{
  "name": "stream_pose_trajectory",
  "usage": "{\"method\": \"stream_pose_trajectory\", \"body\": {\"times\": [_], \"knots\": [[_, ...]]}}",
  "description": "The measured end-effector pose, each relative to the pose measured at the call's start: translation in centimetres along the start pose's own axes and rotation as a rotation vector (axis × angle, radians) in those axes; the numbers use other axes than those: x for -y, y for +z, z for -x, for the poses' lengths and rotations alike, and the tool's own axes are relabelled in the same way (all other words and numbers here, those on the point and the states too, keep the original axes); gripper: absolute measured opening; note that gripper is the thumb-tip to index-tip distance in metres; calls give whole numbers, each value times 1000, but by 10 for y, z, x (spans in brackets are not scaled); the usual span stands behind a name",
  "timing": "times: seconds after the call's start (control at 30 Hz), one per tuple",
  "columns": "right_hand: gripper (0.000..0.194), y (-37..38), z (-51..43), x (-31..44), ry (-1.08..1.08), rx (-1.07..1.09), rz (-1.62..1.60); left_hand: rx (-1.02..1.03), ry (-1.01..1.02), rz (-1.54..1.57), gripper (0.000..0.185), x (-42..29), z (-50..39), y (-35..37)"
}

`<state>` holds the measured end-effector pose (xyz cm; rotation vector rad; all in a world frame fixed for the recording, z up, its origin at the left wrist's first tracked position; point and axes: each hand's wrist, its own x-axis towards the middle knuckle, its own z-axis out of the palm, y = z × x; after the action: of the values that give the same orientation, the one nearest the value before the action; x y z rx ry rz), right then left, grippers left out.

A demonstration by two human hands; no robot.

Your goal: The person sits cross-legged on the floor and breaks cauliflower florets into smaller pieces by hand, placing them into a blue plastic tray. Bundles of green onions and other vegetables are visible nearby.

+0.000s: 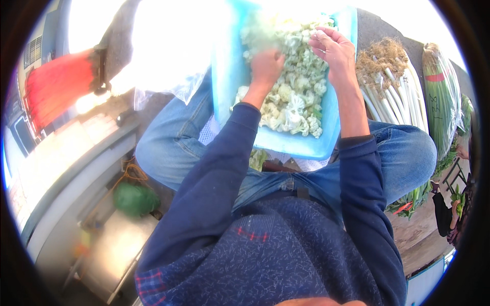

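Note:
A light blue plastic tub (pixel 294 145) full of cut cauliflower florets (pixel 294 111) rests before my crossed legs. My left hand (pixel 268 65) is curled over the florets on the left side of the tub; a blurred, pale patch lies just beyond it, and what it holds cannot be made out. Above the tub's right side is my right hand (pixel 333 46), its thumb and forefinger tips close together and the other fingers loosely bent. A pale speck shows at those tips, but whether it is a bit of cauliflower or the thumbnail is unclear.
Right of the tub lie a bundle of rooted leeks or large green onions (pixel 394 84) and a plastic-wrapped green bundle (pixel 440 103). Clear plastic sheeting (pixel 187 86) is at the left. A green bag (pixel 136 199) sits lower left. Another person's hand (pixel 457 208) holds greens at far right.

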<state>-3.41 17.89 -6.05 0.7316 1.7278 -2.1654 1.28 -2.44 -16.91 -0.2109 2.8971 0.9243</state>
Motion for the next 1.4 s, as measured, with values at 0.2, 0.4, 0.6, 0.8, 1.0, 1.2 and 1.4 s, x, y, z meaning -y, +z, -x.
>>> {"method": "stream_pose_trajectory", "body": {"times": [0.2, 0.4, 0.6, 0.8, 1.0, 1.2, 1.4], "knots": [[24, -2, 0, -4, 3, 2, -37, 505, 146, -302, 32, -24, 20, 58], [27, -1, 2, 0, 15, -11, -36, 517, 200, -199, 45, 1, 20, 87], [29, -1, 0, -5, 66, -7, 7, 447, -181, 409, 42, 14, -9, 4], [41, -6, 1, -7, 44, 70, 174, 445, -361, 717, 48, 14, -29, -56], [63, 8, 6, -30, -173, 242, 615, 478, -259, 751, 43, -28, -26, -85], [41, 10, 11, -23, -56, 489, 246, 415, 39, 519, 32, -56, -17, -93], [30, 11, 11, -22, 14, 381, 142, 319, -176, 881, 27, -82, 0, -99]]}}
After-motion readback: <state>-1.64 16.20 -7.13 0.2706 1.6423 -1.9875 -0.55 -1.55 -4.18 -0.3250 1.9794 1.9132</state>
